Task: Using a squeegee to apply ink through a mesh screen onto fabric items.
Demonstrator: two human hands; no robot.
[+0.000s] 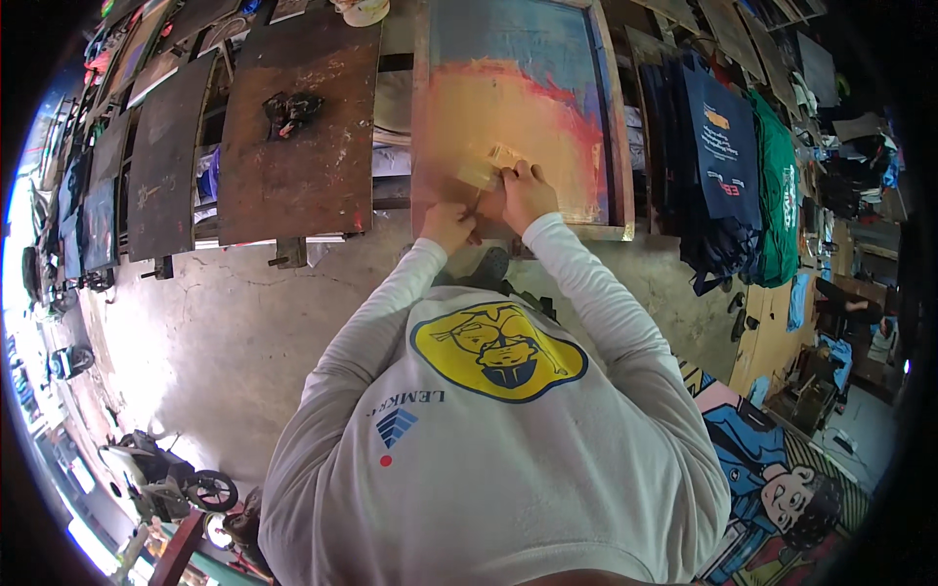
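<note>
A wooden-framed printing screen (422, 107) lies in front of me, its mesh stained yellow, red and blue. Over its near part, both my hands are close together. My right hand (529, 197) is closed, thumb and fingers pinching a pale, see-through strip (477, 176) that looks like tape. Just left of it and nearer to me, my left hand (449, 227) is also closed, with its fingertips at the strip's lower end. The fingers partly hide the strip, and its exact edges are blurred against the mesh.
Left of the screen is a dark, stained board (303, 186) with a crumpled black lump (292, 114) on it. Navy cloth bags (723, 146) and a green one (775, 195) hang on the right. A motorcycle (171, 479) stands on the concrete floor behind me at left.
</note>
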